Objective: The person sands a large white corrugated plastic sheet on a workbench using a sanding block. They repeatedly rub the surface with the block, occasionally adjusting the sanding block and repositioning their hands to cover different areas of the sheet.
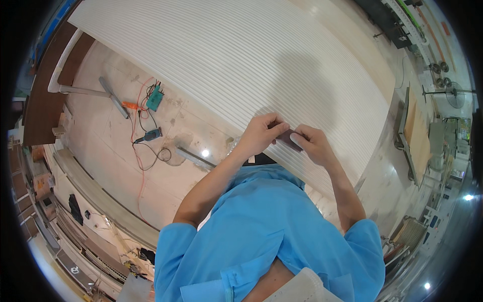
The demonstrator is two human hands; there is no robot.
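A small dark reddish-brown piece of sandpaper (290, 140), by its look, is held between my two hands over the near edge of a large white ribbed panel (216, 60). My left hand (264, 132) pinches its left end between thumb and curled fingers. At the other end, my right hand (313, 143) grips it, with the thumb lying on top. Fine ridges run across the panel, and a shadow falls on it beyond my hands. Parts of the piece are hidden behind my fingers.
On the floor to the left lie a green power tool (155, 98), a dark blue power tool (149, 135) and tangled cords. A metal stand leg (113, 97) shows beside the brown boards (45, 90). Further right, a wooden panel (416, 136) leans near a fan (455, 94).
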